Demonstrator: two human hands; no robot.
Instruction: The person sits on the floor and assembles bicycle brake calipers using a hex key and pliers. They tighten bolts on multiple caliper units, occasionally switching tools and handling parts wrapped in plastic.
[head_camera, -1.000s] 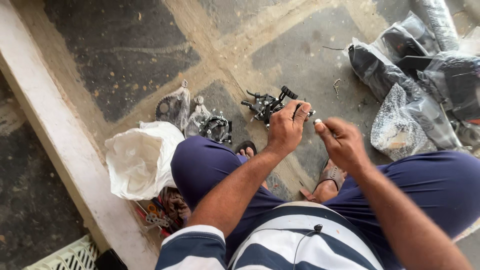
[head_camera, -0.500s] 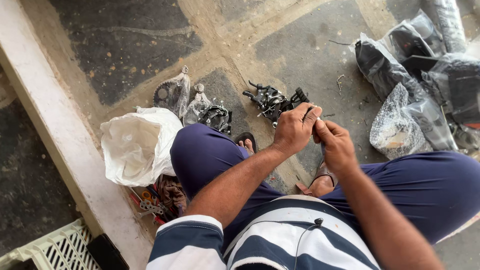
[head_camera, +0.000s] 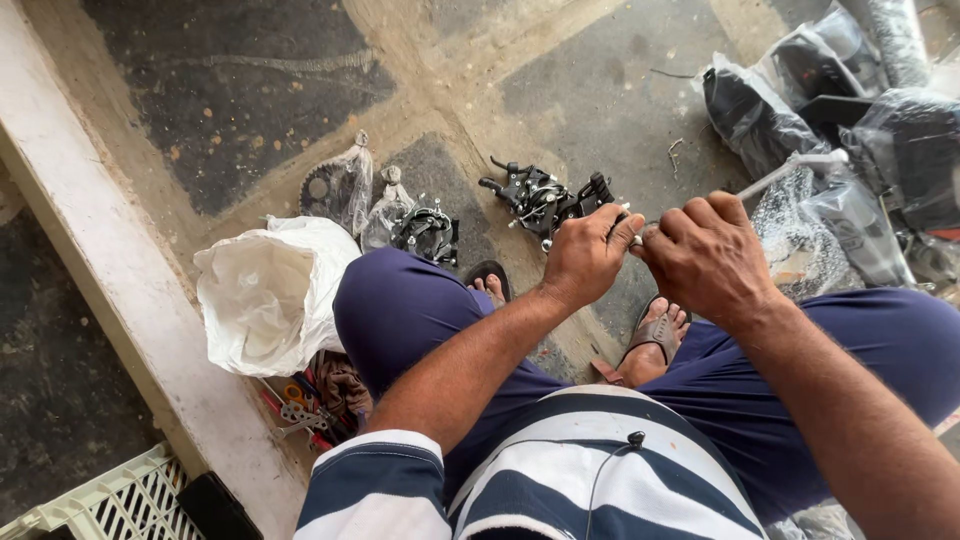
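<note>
My left hand (head_camera: 585, 255) and my right hand (head_camera: 705, 255) are pressed together above my knees, fingers curled. Both pinch a small pale part (head_camera: 633, 235) between the fingertips; most of it is hidden by the fingers. Just beyond the left hand, a cluster of black metal bicycle parts (head_camera: 540, 195) lies on the stone floor. My legs in blue trousers and my sandalled feet (head_camera: 655, 335) are below the hands.
Small clear bags with metal parts (head_camera: 345, 185) and a black part (head_camera: 428, 232) lie left of the cluster. A white plastic bag (head_camera: 265, 295) sits by my left knee, hand tools (head_camera: 300, 405) beneath it. Plastic-wrapped components (head_camera: 820, 110) are piled at right. A pale ledge (head_camera: 100, 280) and white crate (head_camera: 100, 500) are at left.
My right hand has closed in on the left; the two hands were apart a second ago and now touch around the small part. The view has shifted slightly.
</note>
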